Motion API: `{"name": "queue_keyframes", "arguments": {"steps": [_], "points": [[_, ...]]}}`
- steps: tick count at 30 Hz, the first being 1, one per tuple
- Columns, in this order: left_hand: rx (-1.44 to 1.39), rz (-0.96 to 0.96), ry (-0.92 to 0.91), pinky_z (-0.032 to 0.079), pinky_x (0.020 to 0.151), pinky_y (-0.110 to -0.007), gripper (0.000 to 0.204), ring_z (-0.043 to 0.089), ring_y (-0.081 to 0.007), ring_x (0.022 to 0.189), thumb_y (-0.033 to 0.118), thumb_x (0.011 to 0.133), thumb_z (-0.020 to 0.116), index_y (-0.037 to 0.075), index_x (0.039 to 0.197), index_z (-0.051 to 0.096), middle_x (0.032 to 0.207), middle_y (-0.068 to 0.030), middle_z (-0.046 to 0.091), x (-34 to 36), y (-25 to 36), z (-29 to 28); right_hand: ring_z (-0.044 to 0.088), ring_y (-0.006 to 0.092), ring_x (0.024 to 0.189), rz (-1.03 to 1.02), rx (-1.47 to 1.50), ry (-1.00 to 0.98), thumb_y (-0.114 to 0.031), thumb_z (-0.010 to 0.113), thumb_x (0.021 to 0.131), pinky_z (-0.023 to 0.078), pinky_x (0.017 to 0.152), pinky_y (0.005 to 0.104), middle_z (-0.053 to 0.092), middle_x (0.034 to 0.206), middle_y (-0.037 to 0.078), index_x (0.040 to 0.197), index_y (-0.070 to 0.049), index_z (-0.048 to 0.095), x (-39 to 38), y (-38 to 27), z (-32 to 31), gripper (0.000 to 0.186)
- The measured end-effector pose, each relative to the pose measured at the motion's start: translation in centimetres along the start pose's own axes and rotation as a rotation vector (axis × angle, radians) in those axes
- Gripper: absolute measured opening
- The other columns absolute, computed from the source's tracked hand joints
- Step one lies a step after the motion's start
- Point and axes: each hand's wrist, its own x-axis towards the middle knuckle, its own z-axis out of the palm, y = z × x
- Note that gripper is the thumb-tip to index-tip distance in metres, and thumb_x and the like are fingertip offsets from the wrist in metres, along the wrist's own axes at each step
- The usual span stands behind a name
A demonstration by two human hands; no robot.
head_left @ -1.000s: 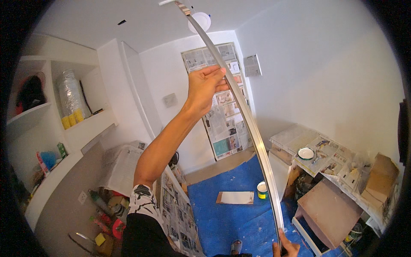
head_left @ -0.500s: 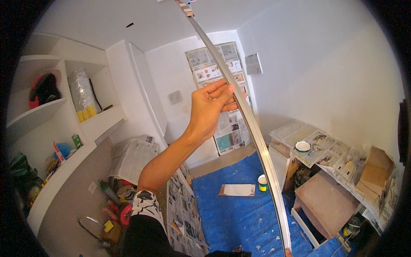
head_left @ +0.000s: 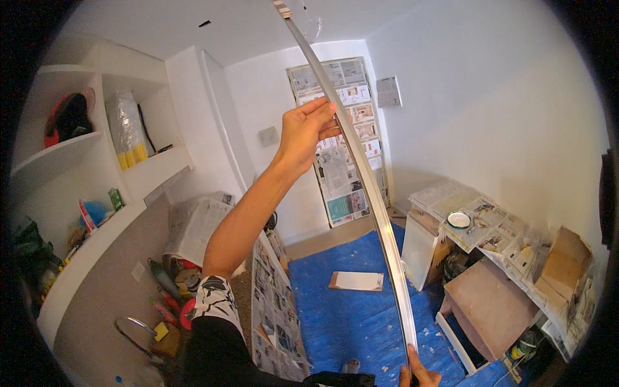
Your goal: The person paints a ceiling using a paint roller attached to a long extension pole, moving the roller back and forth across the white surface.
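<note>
A long, slim metal bar (head_left: 373, 180), silver with lengthwise ridges, slants from the ceiling area down to the lower edge. My raised left hand (head_left: 308, 134) pinches it at mid-length, thumb on the near side and fingers around the back. At its lower end my right hand (head_left: 418, 370) grips the bar, with part of the hand cut off by the picture's edge. A striped brown and white patch (head_left: 282, 9) shows at the bar's top end; whether this is a reflection or a fitting I cannot make out.
Blue sheeting (head_left: 335, 322) covers the floor, with a white-topped board (head_left: 358, 281) on it. Newspaper-covered furniture at right carries a round white lid (head_left: 459, 220) and a cardboard box (head_left: 563, 264). A brown drawer unit (head_left: 490, 306) stands below. White shelves (head_left: 55, 151) line the left.
The bar has shifted left in view, along with my left hand, which sits slightly higher. My right hand shows more at the bar's lower end. The bar now mostly hides the floor can.
</note>
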Motion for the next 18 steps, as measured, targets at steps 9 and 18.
{"name": "queue_keyframes", "arguments": {"steps": [9, 18], "points": [[-0.058, -0.062, 0.107, 0.053, 0.072, -0.029, 0.032, 0.065, -0.0215, 0.080, 0.007, 0.085, 0.055, -0.011, 0.111, 0.051, 0.095, -0.0156, 0.062, 9.1, -7.2, -9.3, 0.036, 0.0102, 0.040, 0.006, 0.021, -0.077, -0.008, 0.051, 0.089, 0.032, 0.038, 0.0287, 0.039, 0.050, 0.011, 0.128, -0.011, 0.048, 10.8, 2.0, 9.2, 0.040], [-0.118, -0.089, 0.227, 0.056, 0.067, -0.029, 0.026, 0.066, -0.0256, 0.078, 0.002, 0.079, 0.059, -0.012, 0.100, 0.053, 0.091, -0.0186, 0.062, 22.6, -20.3, -18.6, 0.047, 0.0115, 0.042, -0.017, -0.010, -0.107, -0.002, 0.051, 0.086, 0.037, 0.041, 0.0265, 0.050, 0.051, 0.011, 0.131, -0.007, 0.044, 28.1, 7.0, 19.9, 0.046]]}}
